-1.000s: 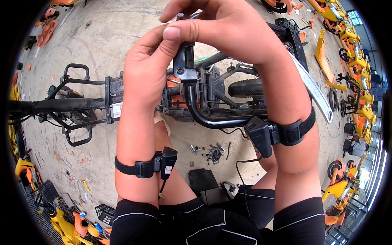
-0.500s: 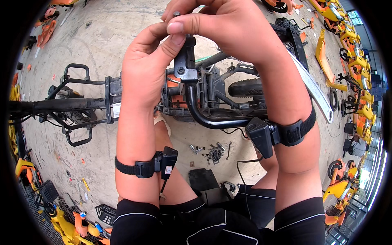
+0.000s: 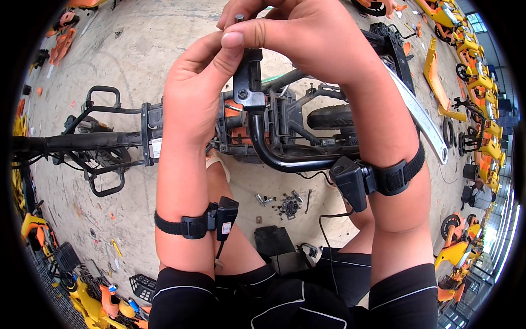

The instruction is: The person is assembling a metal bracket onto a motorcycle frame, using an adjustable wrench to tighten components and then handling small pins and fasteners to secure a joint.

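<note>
A small dark bolt sticks up between my fingertips, its head showing above my right thumb. My right hand comes in from the right, closed in a pinch around the bolt. Against it, my left hand is also pinched, thumb tip beside the right thumb; what lies between its fingers is hidden. Just below my fingertips is the upper end of a black metal bracket, joined to a bent black tube. Where the fingers overlap, the bolt's lower part cannot be seen.
Beneath my hands lies a stripped black vehicle frame with wheels. A silver wrench is beyond my right forearm. Loose bolts and small parts lie on the concrete near a black flat piece. Yellow vehicles line the right side.
Both hands stay pinched together at almost the same place. My right thumb and the bolt head have shifted very slightly.
</note>
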`<state>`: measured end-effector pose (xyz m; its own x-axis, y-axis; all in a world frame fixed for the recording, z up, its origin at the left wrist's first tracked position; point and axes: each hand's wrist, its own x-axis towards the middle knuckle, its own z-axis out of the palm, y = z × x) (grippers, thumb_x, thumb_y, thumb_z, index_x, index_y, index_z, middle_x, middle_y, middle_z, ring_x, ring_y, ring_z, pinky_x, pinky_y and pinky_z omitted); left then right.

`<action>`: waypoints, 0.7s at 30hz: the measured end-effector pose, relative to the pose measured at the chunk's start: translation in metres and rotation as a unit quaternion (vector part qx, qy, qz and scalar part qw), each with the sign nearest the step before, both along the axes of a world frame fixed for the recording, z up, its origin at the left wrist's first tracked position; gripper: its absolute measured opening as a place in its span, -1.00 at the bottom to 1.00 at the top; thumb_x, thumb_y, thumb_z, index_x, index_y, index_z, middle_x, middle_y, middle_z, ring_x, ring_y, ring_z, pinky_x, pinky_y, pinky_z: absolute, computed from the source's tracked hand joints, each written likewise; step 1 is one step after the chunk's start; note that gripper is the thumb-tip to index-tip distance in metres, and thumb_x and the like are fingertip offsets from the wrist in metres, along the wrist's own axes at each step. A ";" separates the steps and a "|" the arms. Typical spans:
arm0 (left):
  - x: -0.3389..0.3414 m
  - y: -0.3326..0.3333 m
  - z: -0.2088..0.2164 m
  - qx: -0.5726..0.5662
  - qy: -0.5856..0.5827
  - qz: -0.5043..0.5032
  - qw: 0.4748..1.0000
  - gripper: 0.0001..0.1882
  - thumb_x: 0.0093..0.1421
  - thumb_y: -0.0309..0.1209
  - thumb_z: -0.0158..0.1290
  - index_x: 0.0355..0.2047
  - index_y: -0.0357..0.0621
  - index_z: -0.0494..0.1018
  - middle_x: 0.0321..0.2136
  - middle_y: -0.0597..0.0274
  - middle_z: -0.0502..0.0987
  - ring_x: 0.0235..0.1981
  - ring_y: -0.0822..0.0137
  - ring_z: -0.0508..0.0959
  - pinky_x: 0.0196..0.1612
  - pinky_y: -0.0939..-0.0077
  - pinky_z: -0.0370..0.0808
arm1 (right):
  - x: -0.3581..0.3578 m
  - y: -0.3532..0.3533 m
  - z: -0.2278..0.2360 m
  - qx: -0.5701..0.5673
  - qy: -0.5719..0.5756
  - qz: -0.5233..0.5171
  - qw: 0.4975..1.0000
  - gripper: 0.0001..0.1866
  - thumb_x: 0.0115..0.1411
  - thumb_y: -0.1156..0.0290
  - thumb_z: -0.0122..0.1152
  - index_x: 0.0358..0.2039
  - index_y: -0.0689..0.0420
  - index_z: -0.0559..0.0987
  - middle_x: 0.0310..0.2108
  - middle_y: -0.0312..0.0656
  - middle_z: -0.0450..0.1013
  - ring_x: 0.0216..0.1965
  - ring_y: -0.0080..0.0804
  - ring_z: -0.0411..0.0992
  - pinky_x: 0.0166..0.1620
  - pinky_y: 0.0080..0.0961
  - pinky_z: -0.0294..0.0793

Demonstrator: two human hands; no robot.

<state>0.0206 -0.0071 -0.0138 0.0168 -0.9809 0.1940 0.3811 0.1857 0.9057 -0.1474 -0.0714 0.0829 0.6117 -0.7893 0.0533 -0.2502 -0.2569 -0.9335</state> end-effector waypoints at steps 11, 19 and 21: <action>0.073 0.063 0.096 -0.266 -0.046 -0.250 0.930 -0.37 0.39 0.08 0.02 0.19 -0.20 0.40 -0.08 0.31 0.42 0.02 0.37 0.36 0.22 0.14 0.24 | -0.008 0.007 -0.001 -0.139 -0.051 0.037 0.988 -0.72 0.22 0.23 0.46 -0.28 0.19 0.63 -0.36 -0.21 0.56 -0.35 -0.46 0.52 -0.26 -0.46 0.53; 0.053 0.097 0.084 -0.312 -0.101 -0.376 0.867 -0.52 0.41 -0.10 0.04 0.11 -0.24 0.46 -0.12 0.26 0.48 -0.10 0.36 0.44 0.09 0.28 0.33 | -0.012 0.008 0.020 -0.041 -0.006 0.064 0.997 -0.69 0.22 0.21 0.45 -0.27 0.19 0.61 -0.35 -0.19 0.54 -0.32 -0.42 0.53 -0.24 -0.43 0.53; 0.055 0.097 0.087 -0.315 -0.093 -0.358 0.874 -0.56 0.41 -0.15 0.05 0.09 -0.25 0.48 -0.13 0.25 0.50 -0.12 0.36 0.45 0.06 0.31 0.35 | -0.013 0.006 0.019 -0.047 -0.006 0.061 0.997 -0.69 0.22 0.21 0.46 -0.27 0.19 0.61 -0.36 -0.20 0.54 -0.33 -0.43 0.53 -0.25 -0.43 0.53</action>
